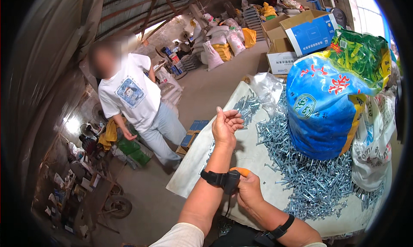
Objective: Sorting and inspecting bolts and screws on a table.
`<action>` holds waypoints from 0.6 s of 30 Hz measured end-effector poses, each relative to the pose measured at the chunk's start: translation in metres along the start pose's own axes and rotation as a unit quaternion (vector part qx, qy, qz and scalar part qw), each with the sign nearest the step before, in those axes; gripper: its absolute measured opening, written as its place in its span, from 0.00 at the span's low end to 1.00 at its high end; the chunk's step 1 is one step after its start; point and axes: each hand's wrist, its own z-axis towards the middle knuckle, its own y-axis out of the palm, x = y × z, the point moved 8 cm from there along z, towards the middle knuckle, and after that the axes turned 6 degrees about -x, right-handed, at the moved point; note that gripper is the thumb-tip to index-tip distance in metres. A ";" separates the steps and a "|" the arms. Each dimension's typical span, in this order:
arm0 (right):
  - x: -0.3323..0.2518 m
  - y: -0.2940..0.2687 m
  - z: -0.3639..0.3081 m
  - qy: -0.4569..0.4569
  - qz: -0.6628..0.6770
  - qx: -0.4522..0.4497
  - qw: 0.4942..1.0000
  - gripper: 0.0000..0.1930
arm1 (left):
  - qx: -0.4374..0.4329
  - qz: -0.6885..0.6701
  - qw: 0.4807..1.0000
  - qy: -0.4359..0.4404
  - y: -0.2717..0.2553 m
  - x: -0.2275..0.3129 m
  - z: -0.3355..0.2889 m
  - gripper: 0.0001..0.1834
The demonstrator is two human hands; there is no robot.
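Note:
My left hand (227, 126) is raised over the table's left side, palm turned up, fingers loosely curled and apart, holding nothing. A black strap with a boxy black device (231, 181) circles my left wrist. My right hand (251, 192) grips that device from its right side, with thumb and fingers pressed to it. Something orange (241, 172) covers a right fingertip. A thin dark cord hangs below the device. Another black band (284, 226) is on my right wrist. Right of my hands, a large heap of silvery screws or bolts (309, 182) covers the pale tabletop (254, 156).
A stuffed blue sack (320, 113), a green-and-yellow sack (361, 53) and a white plastic bag (372, 148) rest on the heap. Clear plastic (266, 90) lies behind. Cardboard boxes (309, 34) stand beyond the table. Another person (137, 92) stands at left, near a wheeled cart (117, 206).

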 end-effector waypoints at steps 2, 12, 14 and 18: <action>-0.003 0.005 -0.001 -0.004 -0.004 -0.006 1.000 0.22 | -0.004 0.011 1.000 0.008 -0.002 0.005 -0.001 0.36; -0.004 0.025 -0.008 -0.044 -0.054 0.037 0.997 0.20 | 0.003 -0.006 1.000 -0.005 -0.023 0.010 -0.005 0.35; -0.003 0.027 -0.009 -0.051 -0.065 0.034 0.996 0.20 | 0.016 -0.067 0.997 -0.028 -0.027 0.003 -0.005 0.35; 0.000 0.031 -0.009 -0.048 -0.076 0.037 0.995 0.20 | 0.022 -0.114 0.992 -0.051 -0.044 -0.009 -0.004 0.35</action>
